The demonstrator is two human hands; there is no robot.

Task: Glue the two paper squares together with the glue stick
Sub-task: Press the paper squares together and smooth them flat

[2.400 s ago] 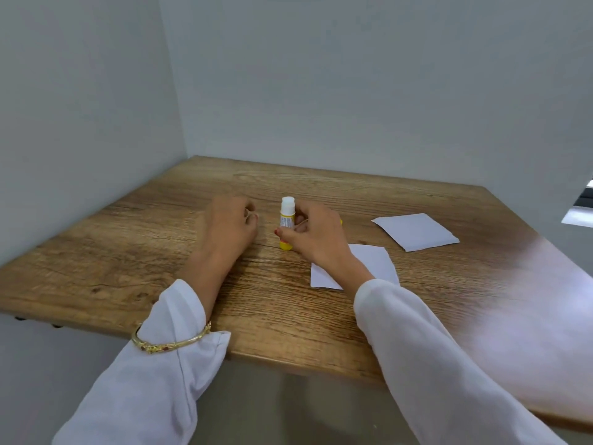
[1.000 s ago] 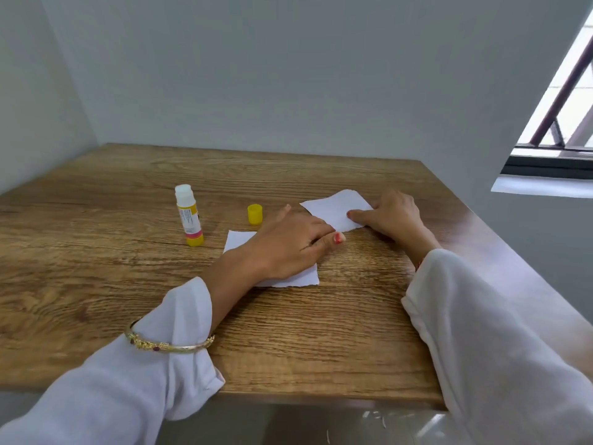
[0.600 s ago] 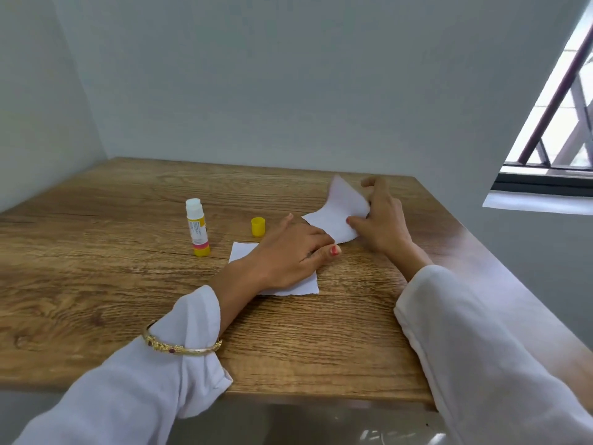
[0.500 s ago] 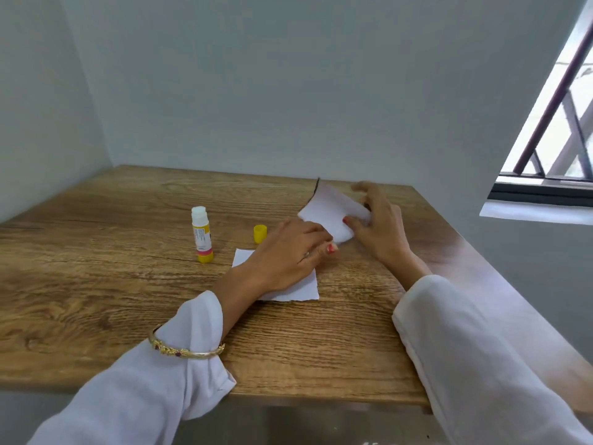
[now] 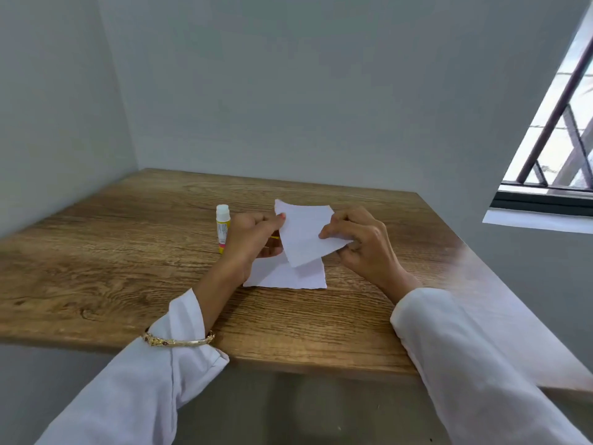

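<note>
One white paper square [image 5: 303, 234] is held up off the table, tilted, above the other white paper square [image 5: 285, 273], which lies flat on the wooden table [image 5: 128, 252]. My left hand [image 5: 253, 239] pinches the raised square at its left edge. My right hand [image 5: 359, 239] pinches its right corner. The uncapped glue stick [image 5: 222, 228], white on top with a yellow body, stands upright just left of my left hand. Its yellow cap is almost hidden behind my left hand.
The table sits in a corner between grey walls, with its front edge near my sleeves. A barred window [image 5: 558, 130] with a white sill is at the right. A gold bangle [image 5: 178, 341] circles my left wrist.
My right hand lifted the far paper square off the table and brought it over the near one. My left hand left the near square and took hold of the raised one.
</note>
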